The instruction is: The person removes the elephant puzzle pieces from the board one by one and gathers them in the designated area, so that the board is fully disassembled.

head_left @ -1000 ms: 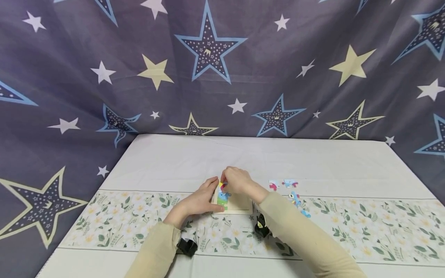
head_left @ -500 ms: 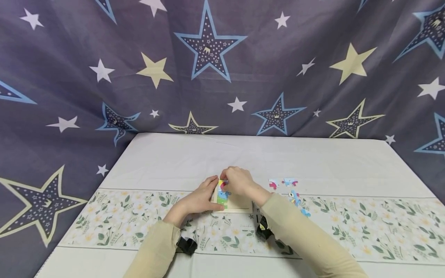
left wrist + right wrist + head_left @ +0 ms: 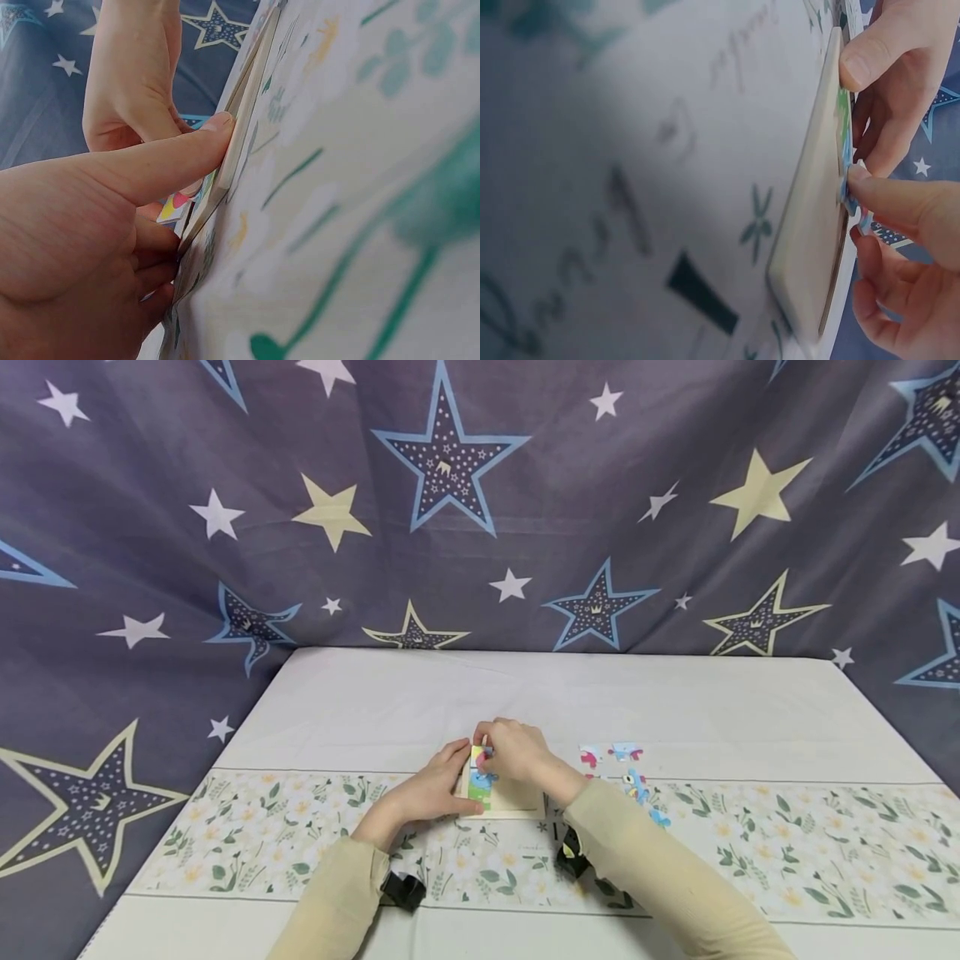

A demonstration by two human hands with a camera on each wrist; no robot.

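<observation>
A light wooden puzzle board [image 3: 517, 815] lies on the table in the head view, with colourful picture pieces [image 3: 480, 789] along its left side. My left hand [image 3: 429, 787] holds the board at its left, the thumb on the near edge and the fingers at the left side. Over the board's far left part, my right hand [image 3: 513, 752] pinches a yellow and pink puzzle piece [image 3: 178, 202] between thumb and fingers. In the right wrist view this piece is tilted at the board, partly hidden by the fingertips. Whether it sits fully flat cannot be told.
Several loose puzzle pieces lie right of the board, among them a pink and white one [image 3: 589, 756], a blue one [image 3: 625, 752] and another blue one [image 3: 659, 817]. A floral band [image 3: 300, 835] crosses the white tablecloth. A star-patterned curtain [image 3: 510, 543] hangs behind.
The pinched piece shifts and tilts slightly under my right fingers at the board's far left corner. My left hand stays in place on the board.
</observation>
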